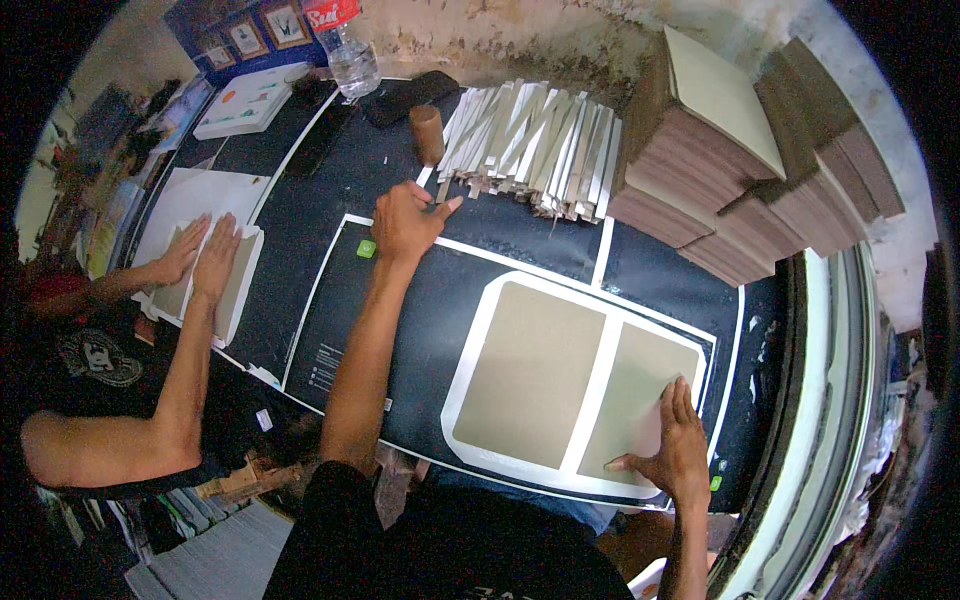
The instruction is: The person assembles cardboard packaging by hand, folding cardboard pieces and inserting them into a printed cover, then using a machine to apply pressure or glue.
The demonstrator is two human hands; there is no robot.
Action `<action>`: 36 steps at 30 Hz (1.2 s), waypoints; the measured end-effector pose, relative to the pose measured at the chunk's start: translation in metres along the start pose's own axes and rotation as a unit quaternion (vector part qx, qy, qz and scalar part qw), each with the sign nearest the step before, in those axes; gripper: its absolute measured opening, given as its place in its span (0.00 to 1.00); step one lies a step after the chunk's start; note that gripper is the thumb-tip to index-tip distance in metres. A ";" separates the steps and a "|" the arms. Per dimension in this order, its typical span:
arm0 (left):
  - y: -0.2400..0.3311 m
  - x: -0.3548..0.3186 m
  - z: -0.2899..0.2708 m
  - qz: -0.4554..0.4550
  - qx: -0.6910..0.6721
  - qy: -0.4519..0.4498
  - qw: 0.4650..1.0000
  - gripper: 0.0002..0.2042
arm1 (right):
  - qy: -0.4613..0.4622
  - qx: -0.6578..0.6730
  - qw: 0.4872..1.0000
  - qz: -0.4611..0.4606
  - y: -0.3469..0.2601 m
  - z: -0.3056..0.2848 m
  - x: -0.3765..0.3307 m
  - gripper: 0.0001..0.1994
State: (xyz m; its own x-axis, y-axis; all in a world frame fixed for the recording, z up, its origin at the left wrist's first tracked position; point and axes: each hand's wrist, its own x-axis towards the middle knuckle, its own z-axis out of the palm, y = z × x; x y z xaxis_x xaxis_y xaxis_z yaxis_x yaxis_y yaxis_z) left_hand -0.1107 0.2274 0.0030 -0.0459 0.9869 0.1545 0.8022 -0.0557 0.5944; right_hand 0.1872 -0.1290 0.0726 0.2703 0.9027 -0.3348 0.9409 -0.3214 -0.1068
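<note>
Now left hand (405, 222) reaching toward paper strips (535, 150), right hand (677, 445) flat on grey board (640, 400)

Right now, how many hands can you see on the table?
4. The person's left hand reaches toward the strip pile; their right hand presses the right board. A co-worker's two hands press a sheet at the left.

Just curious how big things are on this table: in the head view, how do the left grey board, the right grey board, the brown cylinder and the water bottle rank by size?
1. Left grey board
2. Right grey board, narrower, partly under the right hand
3. Water bottle, cut off by the picture's edge and farther away, so unsure
4. Brown cylinder
</note>
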 end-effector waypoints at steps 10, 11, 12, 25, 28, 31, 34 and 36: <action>0.022 -0.015 -0.019 0.116 0.085 0.019 0.989 0.08 | -0.009 0.000 1.000 0.006 0.003 0.004 0.001 0.76; 0.027 -0.028 -0.023 0.137 0.088 0.016 0.987 0.08 | -0.011 0.001 1.000 0.007 0.002 0.001 0.001 0.76; 0.029 -0.045 -0.030 0.157 0.093 0.013 0.983 0.08 | -0.012 0.002 1.000 0.007 0.001 0.000 0.001 0.76; 0.043 -0.225 -0.176 -0.019 -0.303 -0.214 0.928 0.06 | 0.072 0.076 0.994 -0.032 -0.016 -0.010 -0.024 0.42; 0.047 -0.228 -0.159 0.013 -0.322 -0.334 0.886 0.07 | 0.094 0.386 0.914 -0.084 -0.052 -0.028 -0.025 0.21; 0.058 -0.237 -0.118 -0.073 -0.431 -0.490 0.754 0.07 | 0.022 0.647 0.754 -0.113 -0.081 -0.019 -0.021 0.13; 0.079 -0.266 -0.080 -0.023 -0.361 -0.506 0.783 0.10 | 0.006 0.624 0.781 0.004 -0.066 -0.009 -0.036 0.12; 0.085 -0.260 -0.065 0.149 -0.296 -0.492 0.805 0.12 | 0.075 0.666 0.741 0.047 -0.057 0.011 -0.042 0.12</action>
State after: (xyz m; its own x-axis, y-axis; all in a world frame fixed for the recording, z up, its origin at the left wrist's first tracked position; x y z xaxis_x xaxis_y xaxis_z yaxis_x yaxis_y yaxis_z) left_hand -0.0691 -0.0434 0.0645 0.8240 0.5417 -0.1662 0.2520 -0.0875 0.9638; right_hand 0.1195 -0.1518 0.0823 0.4360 0.8477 -0.3023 -0.0927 -0.2918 -0.9520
